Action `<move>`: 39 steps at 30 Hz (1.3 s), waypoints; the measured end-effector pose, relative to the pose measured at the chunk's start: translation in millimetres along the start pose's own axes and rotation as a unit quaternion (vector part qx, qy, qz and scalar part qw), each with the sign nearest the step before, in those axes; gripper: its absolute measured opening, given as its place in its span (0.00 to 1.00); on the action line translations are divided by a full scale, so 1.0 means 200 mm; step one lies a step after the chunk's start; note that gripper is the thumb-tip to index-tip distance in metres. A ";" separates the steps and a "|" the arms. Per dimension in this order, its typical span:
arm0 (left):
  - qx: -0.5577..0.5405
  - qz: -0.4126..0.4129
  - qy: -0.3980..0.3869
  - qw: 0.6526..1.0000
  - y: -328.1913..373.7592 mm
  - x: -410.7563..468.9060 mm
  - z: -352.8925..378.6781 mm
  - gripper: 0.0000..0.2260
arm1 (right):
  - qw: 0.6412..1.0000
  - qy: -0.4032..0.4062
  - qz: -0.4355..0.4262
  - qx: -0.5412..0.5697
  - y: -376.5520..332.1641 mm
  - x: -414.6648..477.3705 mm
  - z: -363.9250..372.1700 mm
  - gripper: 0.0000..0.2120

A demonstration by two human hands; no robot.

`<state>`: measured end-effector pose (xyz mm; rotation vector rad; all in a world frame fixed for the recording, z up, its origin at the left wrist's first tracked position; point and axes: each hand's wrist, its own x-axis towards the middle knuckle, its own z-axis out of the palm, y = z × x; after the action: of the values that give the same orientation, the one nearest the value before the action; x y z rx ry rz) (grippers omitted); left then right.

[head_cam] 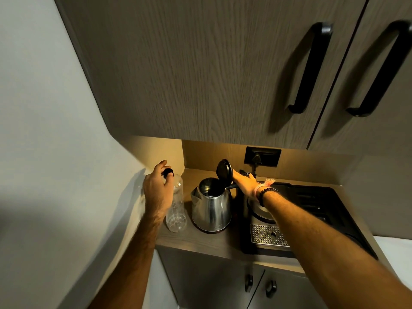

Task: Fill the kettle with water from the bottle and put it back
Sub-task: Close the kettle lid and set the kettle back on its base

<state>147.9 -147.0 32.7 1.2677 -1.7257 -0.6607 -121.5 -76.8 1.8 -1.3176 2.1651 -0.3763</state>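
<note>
Preparation looks finished and pouring has not begun, as far as this view shows. Near the middle of the counter (pixel 200 241) the steel kettle (pixel 211 208) sits upright on its dark base with its lid (pixel 224 172) swung up and open at the kettle's twelve o'clock. Its dark interior is visible, though whether any water lies in it cannot be told. At the kettle's one o'clock the right hand (pixel 244 181) rests against the back of the raised lid, fingers stretched fairly flat and not clamped on anything, seemingly steadying or having just pushed the lid. At the kettle's nine o'clock, just beside it and apparently not touching, the clear plastic bottle (pixel 176 206) stands upright on the counter with its black cap (pixel 168 172) on. The left hand (pixel 157 188) is over the bottle's top, thumb and fingers curled around the cap, though whether they grip tightly cannot be told. At the kettle's three o'clock stands a black coffee machine (pixel 301 210) with a perforated drip tray. My judgement: opening the kettle is done; left are taking the cap off, lifting and tipping the bottle over the open mouth, closing the lid, and, if the kettle gets lifted, setting it back on its base.
</note>
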 end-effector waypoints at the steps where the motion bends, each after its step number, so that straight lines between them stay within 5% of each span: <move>1: 0.002 0.002 -0.004 1.000 0.00 0.00 0.00 0.19 | 1.000 -0.002 -0.007 0.013 0.00 0.00 0.00 0.45; 4: 0.018 0.022 0.003 1.000 0.01 -0.03 -0.01 0.22 | 0.998 -0.010 -0.029 0.054 0.00 0.01 -0.01 0.38; 8: 0.017 0.099 0.110 0.989 0.06 -0.16 0.00 0.19 | 0.999 -0.014 -0.051 -0.002 -0.01 0.02 -0.04 0.29; 12: -0.021 0.186 0.139 0.972 0.15 -0.29 0.09 0.16 | 0.997 -0.023 -0.037 -0.064 -0.03 0.04 -0.03 0.33; 16: 0.000 0.193 0.069 0.979 0.18 -0.35 0.23 0.18 | 0.999 0.000 0.032 -0.039 -0.10 0.02 0.01 0.49; 23: 0.236 0.115 -0.204 0.943 -0.03 -0.28 0.51 0.45 | 1.000 0.008 0.013 -0.020 -0.02 0.02 0.00 0.40; 32: 0.356 0.111 -0.228 0.899 -0.09 -0.23 0.54 0.49 | 0.998 0.015 -0.055 0.024 0.05 0.03 -0.03 0.30; 39: 0.194 0.028 -0.154 0.968 -0.08 -0.36 0.58 0.49 | 0.991 0.051 -0.116 0.044 0.06 0.08 0.01 0.24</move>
<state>62.4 -94.6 -59.5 1.4279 -2.2206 -0.5210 -134.4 -83.9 -11.6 -1.5335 2.0553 -0.6365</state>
